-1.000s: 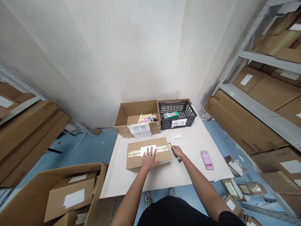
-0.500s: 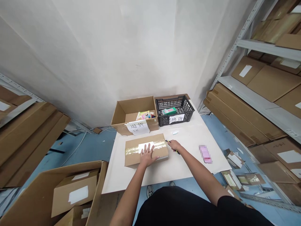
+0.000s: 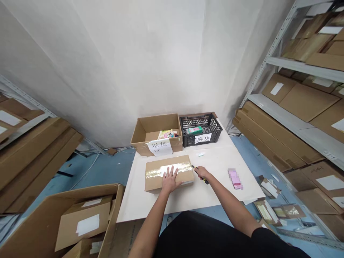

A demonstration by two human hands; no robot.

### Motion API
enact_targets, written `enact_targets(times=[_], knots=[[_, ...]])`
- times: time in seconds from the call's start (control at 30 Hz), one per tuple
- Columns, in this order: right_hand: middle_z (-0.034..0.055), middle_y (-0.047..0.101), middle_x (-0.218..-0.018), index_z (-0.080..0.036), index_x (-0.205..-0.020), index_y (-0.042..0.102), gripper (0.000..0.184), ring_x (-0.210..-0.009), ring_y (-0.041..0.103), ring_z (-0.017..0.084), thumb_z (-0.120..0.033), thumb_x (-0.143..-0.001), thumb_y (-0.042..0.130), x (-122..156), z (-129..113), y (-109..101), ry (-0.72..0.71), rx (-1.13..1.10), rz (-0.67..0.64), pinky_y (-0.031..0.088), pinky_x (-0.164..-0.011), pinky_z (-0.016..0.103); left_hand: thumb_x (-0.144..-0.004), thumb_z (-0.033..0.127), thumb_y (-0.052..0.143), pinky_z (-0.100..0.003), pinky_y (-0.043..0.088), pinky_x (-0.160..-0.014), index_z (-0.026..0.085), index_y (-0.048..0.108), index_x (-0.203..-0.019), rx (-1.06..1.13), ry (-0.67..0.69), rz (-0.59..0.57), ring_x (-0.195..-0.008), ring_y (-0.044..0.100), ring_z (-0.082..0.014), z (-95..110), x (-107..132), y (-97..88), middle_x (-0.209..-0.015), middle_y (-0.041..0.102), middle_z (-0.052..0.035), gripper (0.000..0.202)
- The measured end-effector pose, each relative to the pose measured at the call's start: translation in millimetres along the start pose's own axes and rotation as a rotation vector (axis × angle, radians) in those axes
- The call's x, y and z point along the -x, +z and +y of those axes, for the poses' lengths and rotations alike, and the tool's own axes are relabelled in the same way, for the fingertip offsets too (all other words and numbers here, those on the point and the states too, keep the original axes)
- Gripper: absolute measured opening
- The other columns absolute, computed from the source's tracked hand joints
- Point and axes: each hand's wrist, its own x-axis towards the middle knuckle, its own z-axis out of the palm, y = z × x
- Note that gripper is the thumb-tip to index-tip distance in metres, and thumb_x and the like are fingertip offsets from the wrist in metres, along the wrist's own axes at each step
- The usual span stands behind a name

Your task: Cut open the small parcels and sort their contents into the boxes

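Note:
A taped cardboard box [image 3: 154, 182] with a white label lies on the white table [image 3: 134, 208]. My left hand [image 3: 170, 181] rests on its top with fingers spread, partly over the label. My right hand [image 3: 201, 173] is closed around a black and yellow utility knife [image 3: 205, 180]. The knife's tip points at the right end of the box, by the end of the tape strip; whether it touches the cardboard is too small to tell.
Behind the box stand an open carton [image 3: 139, 147] with a paper sign and a black plastic crate [image 3: 188, 142] holding a green box [image 3: 195, 130]. A pink blurred item [image 3: 235, 178] lies at right. A large carton [image 3: 34, 211] of parcels stands at left; shelves flank both sides.
My right hand has shifted slightly down with the knife, which now shows more of its handle. The left hand stays spread on the box. The view has tilted a little.

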Motion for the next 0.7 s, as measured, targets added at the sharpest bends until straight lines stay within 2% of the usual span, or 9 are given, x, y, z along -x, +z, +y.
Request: enact_targets(times=[0.2,0.37,0.5,0.6,0.7], knots=[[-0.0052,0.049,-0.045,-0.022,-0.077,0.046,0.039,-0.032,0.05,0.013,-0.049,-0.105,0.045,4,7,9,0.001,-0.058,0.016,0.039,-0.042,0.022,-0.088,0.083,0.036,-0.058,0.009,-0.127,0.034,0.019,-0.166,-0.013,0.011,0.049,-0.161,0.0,-0.0355,-3,-2,4.2,-0.175,0.009,-0.0013,0.094],[-0.0058,0.049,-0.046,-0.022,-0.077,0.046,0.038,-0.033,0.05,0.013,-0.047,-0.106,0.043,11,12,18,-0.023,-0.072,0.028,0.039,-0.043,0.022,-0.089,0.082,0.036,-0.057,0.008,-0.127,0.034,0.022,-0.165,-0.018,0.02,0.093,-0.161,0.001,-0.0343,-2,2,4.2,-0.175,0.008,-0.0015,0.092],[-0.0069,0.05,-0.047,-0.022,-0.08,0.048,0.037,-0.033,0.05,0.012,-0.05,-0.104,0.044,17,20,25,-0.051,-0.085,0.048,0.039,-0.045,0.021,-0.088,0.081,0.04,-0.057,0.009,-0.127,0.033,0.023,-0.165,-0.008,0.024,0.097,-0.161,0.001,-0.0357,2,5,1.3,-0.175,0.01,-0.0029,0.092],[-0.0059,0.054,-0.051,-0.023,-0.082,0.048,0.039,-0.038,0.054,0.013,-0.054,-0.104,0.038,25,27,37,-0.068,-0.16,0.219,0.04,-0.048,0.021,-0.086,0.08,0.046,-0.059,0.014,-0.125,0.032,0.028,-0.164,0.012,0.045,0.093,-0.16,0.007,-0.0389,-1,3,-6.4,-0.174,0.017,-0.005,0.093],[-0.002,0.06,-0.06,-0.024,-0.086,0.048,0.042,-0.047,0.063,0.016,-0.059,-0.104,0.032,33,33,63,-0.025,-0.241,0.422,0.045,-0.053,0.024,-0.092,0.073,0.043,-0.053,0.027,-0.121,0.03,0.04,-0.159,0.079,0.091,0.107,-0.155,0.027,-0.036,-21,-8,-22.3,-0.168,0.035,-0.0075,0.08]])
